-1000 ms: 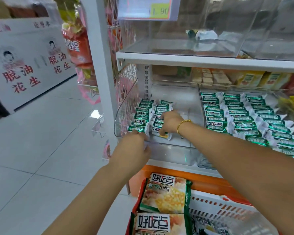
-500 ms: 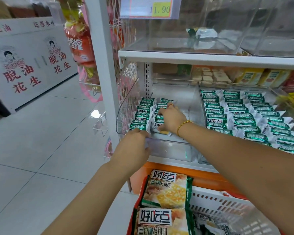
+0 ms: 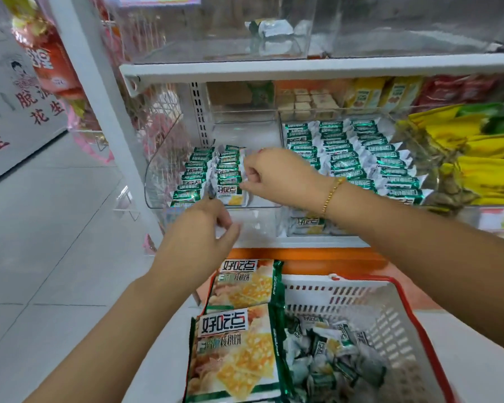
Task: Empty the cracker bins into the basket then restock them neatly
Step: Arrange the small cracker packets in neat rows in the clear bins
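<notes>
Your right hand (image 3: 277,177) is inside the left cracker bin (image 3: 157,181), fingers curled tight and pinching the crimped silver ends of the cracker packets (image 3: 229,170) in the bin's right-hand row; a gold bracelet (image 3: 330,196) sits on that wrist. Your left hand (image 3: 200,231) is lower, at the bin's front lip, with the fingers loosely bent and the fingertips up by the frontmost packets. I cannot tell whether it grips anything there. The packets in this bin stand on edge in two rows toward its left side, and one front packet (image 3: 230,196) lies tilted with its printed face showing. The bin floor to the right of your hand is bare. Just beside it, across a clear divider, the right cracker bin (image 3: 282,228) holds three long rows of the same green and white packets, and more of them show through its front wall. Further right are yellow bags (image 3: 483,158). Below your arms, the white basket (image 3: 390,315) with a red rim holds a heap of loose packets (image 3: 326,353), and two large cracker bags (image 3: 236,344) lie over its left edge.
</notes>
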Demonstrator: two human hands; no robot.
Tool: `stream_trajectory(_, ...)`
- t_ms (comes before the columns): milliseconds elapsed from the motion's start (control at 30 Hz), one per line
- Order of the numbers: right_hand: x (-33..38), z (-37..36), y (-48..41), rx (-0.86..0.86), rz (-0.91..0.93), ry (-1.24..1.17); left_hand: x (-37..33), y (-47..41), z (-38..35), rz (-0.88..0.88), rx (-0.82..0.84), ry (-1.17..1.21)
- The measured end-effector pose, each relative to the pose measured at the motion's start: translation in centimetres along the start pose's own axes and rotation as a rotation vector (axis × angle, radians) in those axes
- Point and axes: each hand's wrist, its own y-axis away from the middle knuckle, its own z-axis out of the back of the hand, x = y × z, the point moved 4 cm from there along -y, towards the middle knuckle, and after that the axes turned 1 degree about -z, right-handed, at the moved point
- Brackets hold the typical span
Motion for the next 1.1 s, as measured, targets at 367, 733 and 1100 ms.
stream_trajectory(367,-9.3,-9.6,18.9,0.674,-0.263,-0.253,-11.3,8.3,-9.2,-0.156,0.44,0.062)
stream_trajectory(733,-13.0,-26.3,26.5,0.752,-0.95,-0.774,-6.1,12.7,-30.8,0.564,0.788,0.182)
stream_trajectory(1100,-13.4,-32.9,29.3,0.608,-1.216,-0.707,-2.6,13.1,-39.1,0.895,0.647,0.206)
